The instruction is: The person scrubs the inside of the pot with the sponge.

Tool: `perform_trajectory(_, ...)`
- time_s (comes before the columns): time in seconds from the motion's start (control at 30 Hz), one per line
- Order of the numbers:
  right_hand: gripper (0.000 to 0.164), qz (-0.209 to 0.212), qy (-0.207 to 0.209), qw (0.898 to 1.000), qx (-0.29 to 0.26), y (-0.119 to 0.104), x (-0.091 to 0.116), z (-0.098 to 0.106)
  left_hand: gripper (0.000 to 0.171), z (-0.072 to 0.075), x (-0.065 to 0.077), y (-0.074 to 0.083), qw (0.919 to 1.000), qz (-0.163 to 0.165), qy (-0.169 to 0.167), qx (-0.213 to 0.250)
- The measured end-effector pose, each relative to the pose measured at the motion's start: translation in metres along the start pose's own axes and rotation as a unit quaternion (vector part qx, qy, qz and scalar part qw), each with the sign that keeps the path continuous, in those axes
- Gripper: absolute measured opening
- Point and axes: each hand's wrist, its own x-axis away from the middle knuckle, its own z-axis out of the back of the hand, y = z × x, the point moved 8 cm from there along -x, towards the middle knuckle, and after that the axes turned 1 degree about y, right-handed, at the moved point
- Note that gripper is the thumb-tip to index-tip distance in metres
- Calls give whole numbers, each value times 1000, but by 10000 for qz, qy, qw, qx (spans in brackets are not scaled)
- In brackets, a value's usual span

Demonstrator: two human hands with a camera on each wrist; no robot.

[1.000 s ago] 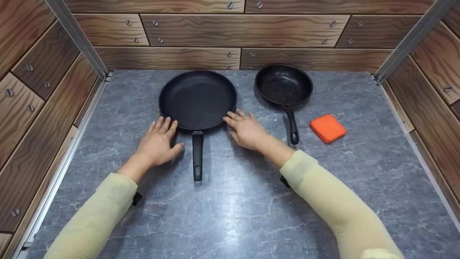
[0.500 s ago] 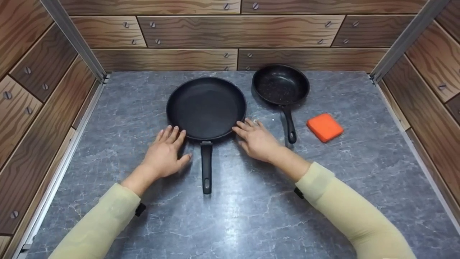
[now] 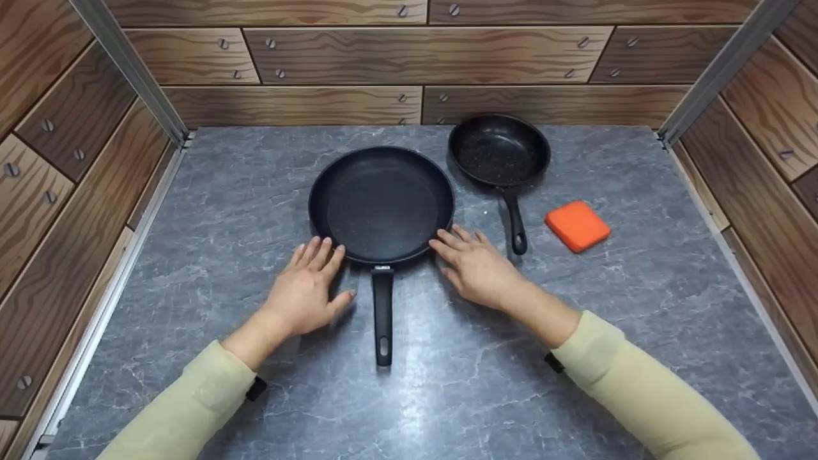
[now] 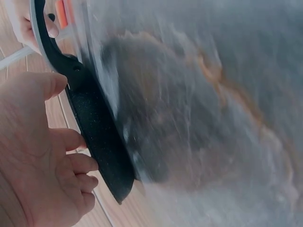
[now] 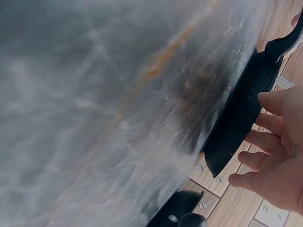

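1. A large black frying pan is lying flat, open side up, near the middle of a grey marbled counter, its straight black handle pointing toward the person.
2. The left hand is touching the pan's near left rim; its fingers are reaching forward, nearly straight and slightly apart, while the thumb is sticking out toward the handle, just short of it.
3. The right hand is touching the near right rim, its fingers also extending forward and slightly apart.
4. Pale yellow-green sleeves are covering both forearms.
5. A smaller black frying pan is sitting open side up at the back right, its handle pointing forward and ending near the right hand.
6. An orange square block is lying to the right of that handle, apart from it.
7. Wood-patterned panels are enclosing the counter's back and sides.
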Motion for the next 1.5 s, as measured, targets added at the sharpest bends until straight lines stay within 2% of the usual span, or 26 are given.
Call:
perform_trajectory(0.7, 55, 114, 206, 9996, 150, -1, 35, 3, 86, -6, 14, 27, 9998, -188, -20, 2)
perform_trajectory(0.93, 55, 104, 262, 9996, 63, -1, 38, 4, 85, -4, 15, 29, 9996, -260, 147, 10)
perform_trajectory(1.2, 57, 77, 186, 9998, 39, 1, 39, 2, 84, -4, 14, 28, 9998, -168, 80, -19)
perform_trajectory(1.4, 57, 87, 157, 9997, -159, 4, 39, 3, 82, -2, 16, 32, 9995, -94, 275, 96)
perform_trajectory(1.5, 57, 104, 335, 9987, -372, 9, 41, 9, 81, 0, 18, 34, 9989, -12, 385, 263)
